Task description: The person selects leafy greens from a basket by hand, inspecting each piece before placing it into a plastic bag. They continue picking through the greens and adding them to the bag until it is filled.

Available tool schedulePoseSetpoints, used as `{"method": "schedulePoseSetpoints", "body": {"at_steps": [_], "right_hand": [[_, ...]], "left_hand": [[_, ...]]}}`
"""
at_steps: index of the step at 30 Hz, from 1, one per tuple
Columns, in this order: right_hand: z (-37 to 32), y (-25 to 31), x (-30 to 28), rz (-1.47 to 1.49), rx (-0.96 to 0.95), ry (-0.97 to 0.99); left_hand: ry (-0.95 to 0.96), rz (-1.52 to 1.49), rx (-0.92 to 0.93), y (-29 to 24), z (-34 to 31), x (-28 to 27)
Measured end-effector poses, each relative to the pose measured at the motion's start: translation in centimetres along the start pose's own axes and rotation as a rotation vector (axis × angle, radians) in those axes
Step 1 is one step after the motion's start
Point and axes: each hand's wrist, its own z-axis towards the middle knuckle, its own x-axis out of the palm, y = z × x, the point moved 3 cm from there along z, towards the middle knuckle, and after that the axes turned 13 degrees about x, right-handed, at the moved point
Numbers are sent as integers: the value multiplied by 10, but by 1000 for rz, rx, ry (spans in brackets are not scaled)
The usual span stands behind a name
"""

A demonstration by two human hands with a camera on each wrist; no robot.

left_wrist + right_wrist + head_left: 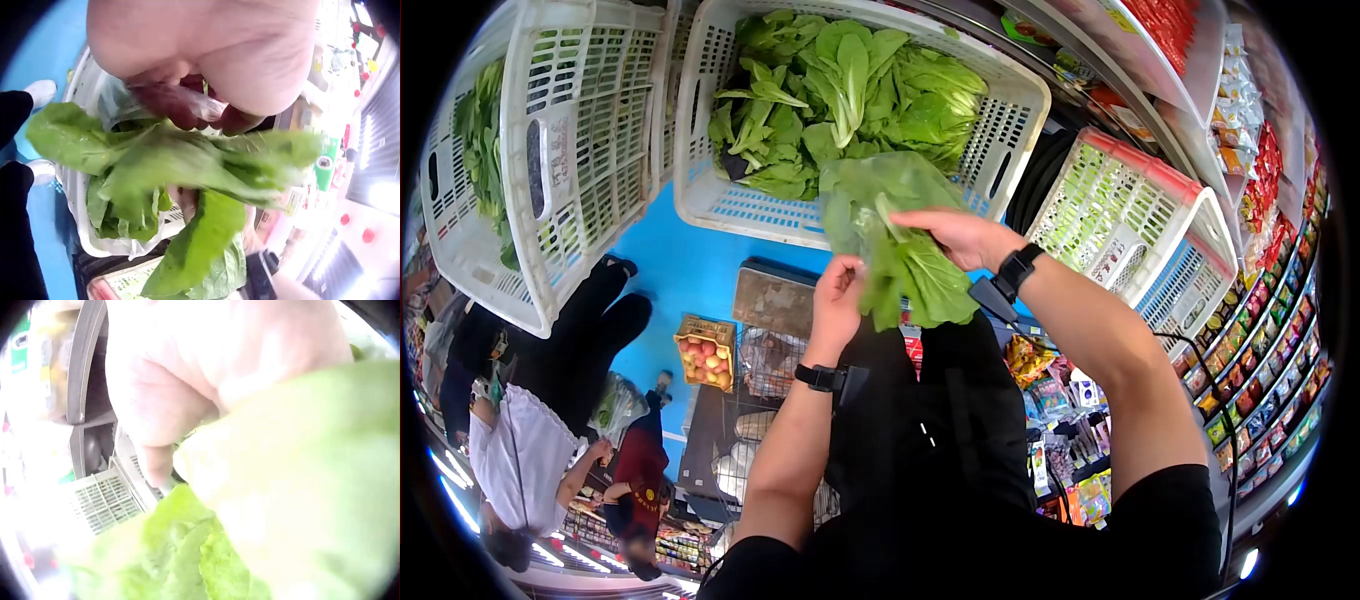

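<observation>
My right hand [965, 238] grips a bunch of leafy greens [935, 285], its broad leaves pointing back toward my body. A clear plastic bag [855, 190] hangs around the far part of the bunch. With curled fingers, my left hand [837, 298] pinches the bag's edge; the left wrist view shows a fold of plastic [209, 107] between the fingers. Leaves [169, 169] spread out just below that hand. In the right wrist view, pale blurred leaves [281, 481] cover much of the palm side and hide most fingers.
Beyond the hands stands a white crate [1030, 100] with more leafy greens [850, 80]. Other white crates [585, 150] are at left, and a red-rimmed one [1115, 215] at right. Snack shelves [1260, 350] line the right. Apples fill a small basket [705, 360]; people [525, 450] stand at lower left.
</observation>
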Motion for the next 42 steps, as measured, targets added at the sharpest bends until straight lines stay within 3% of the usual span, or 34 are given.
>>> {"method": "schedulePoseSetpoints", "body": {"at_steps": [1,3,5,9,14,16,19,21,23,25,27,29,31,33,35,37,39,40,41,42], "right_hand": [[1,-8,-2,115,-88,45],[-7,-24,-3,194,-291,104],[-10,-47,-7,282,-259,65],[25,-73,9,254,-296,-20],[41,-62,25,156,-445,-60],[44,-57,19,37,-555,-286],[42,-50,15,63,-457,-294],[32,-46,15,65,-364,-314],[26,-44,10,40,-162,-323],[24,-39,8,83,-149,-250],[17,-31,10,336,-329,-69],[29,-35,12,342,-285,-57],[36,-37,22,397,-437,-111],[41,-36,21,415,-434,-109],[55,-39,18,371,-306,30],[58,-36,20,263,-264,-30],[57,-29,14,71,-394,-481],[65,-21,8,-4,-453,-556],[66,-19,3,-4,-454,-555],[55,-12,13,157,-476,-349]], "left_hand": [[-21,68,69,-8,1,0],[-86,-17,-9,0,4,-2],[-272,-573,-160,-4,7,4],[-262,-681,-154,8,10,16],[-268,-663,-118,3,12,15],[-356,-685,-233,-3,13,11],[-420,-561,-277,-1,18,7],[-82,-104,-215,11,18,-8],[-25,-25,-225,12,18,-12],[79,135,-246,5,19,-12],[78,130,-252,8,18,-10],[-74,-150,-205,7,20,-8],[-96,-281,-212,0,25,-5],[-151,-551,-220,-4,27,-2],[-225,-577,-248,-2,26,-5],[-297,-607,-281,4,25,-9],[-111,-230,-257,9,29,-11],[-104,-245,-221,10,31,-9],[-104,-244,-220,12,32,-7],[-165,-228,-222,10,35,-6]]}}
